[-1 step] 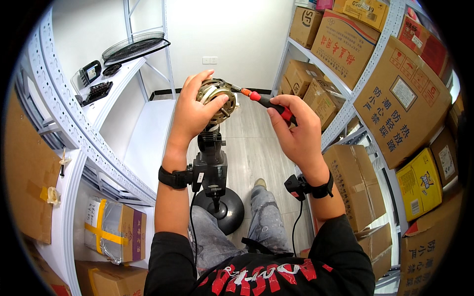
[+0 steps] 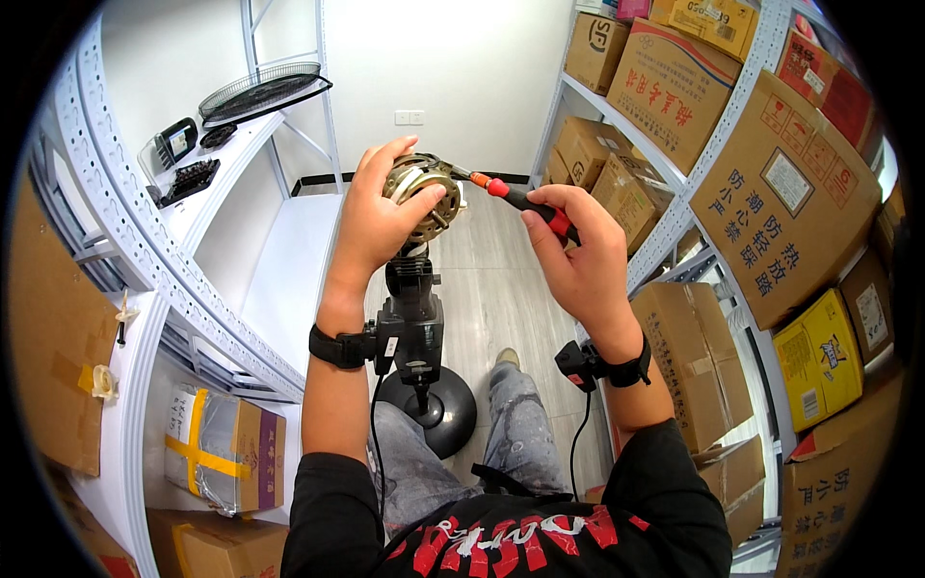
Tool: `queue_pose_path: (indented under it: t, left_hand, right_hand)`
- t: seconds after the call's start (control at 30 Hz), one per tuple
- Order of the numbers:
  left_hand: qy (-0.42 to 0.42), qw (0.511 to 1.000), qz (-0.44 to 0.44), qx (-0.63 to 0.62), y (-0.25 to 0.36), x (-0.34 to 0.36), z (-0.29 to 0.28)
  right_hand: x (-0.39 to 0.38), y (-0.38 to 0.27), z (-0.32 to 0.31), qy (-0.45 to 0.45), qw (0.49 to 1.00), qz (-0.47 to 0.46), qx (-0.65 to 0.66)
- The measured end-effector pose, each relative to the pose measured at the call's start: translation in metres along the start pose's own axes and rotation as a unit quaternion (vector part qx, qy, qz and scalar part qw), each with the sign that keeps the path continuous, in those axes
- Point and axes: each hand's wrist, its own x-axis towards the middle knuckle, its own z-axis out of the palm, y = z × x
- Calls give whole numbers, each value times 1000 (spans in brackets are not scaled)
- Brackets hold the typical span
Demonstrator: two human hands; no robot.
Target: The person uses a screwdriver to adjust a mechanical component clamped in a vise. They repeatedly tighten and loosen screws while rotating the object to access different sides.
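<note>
A bare electric fan motor point(image 2: 439, 214), with brassy metal end plates and pale windings, tops a black fan stand point(image 2: 409, 323). The round black base point(image 2: 451, 414) of the stand rests on the floor by my legs. My left hand point(image 2: 383, 217) is closed round the motor, thumb across its near face and fingers over its far left side. In my right hand point(image 2: 585, 255) is a red-and-black screwdriver point(image 2: 520, 199), gripped by its handle. Its shaft points left to the motor's upper right edge. Whether the tip sits on a screw is too small to tell.
On the left shelf point(image 2: 207, 197) lie a black fan grille point(image 2: 262, 93) and a black tray of small parts point(image 2: 191, 181). A taped box point(image 2: 207, 453) sits lower left. Cardboard boxes point(image 2: 785, 202) crowd the right-hand rack. Cables hang from both wrist straps.
</note>
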Motion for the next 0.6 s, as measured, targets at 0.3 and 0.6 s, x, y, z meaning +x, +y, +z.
queue_pose_path:
  t: [0.3, 0.6]
  left_hand:
    - [-19, 1000, -2, -19, -2, 2, -2]
    - [-95, 989, -40, -106, -9, 6, -18]
  right_hand:
    - [-1, 2, -4, 0, 1000, 16, 16]
    - [0, 7, -12, -8, 997, 57, 44]
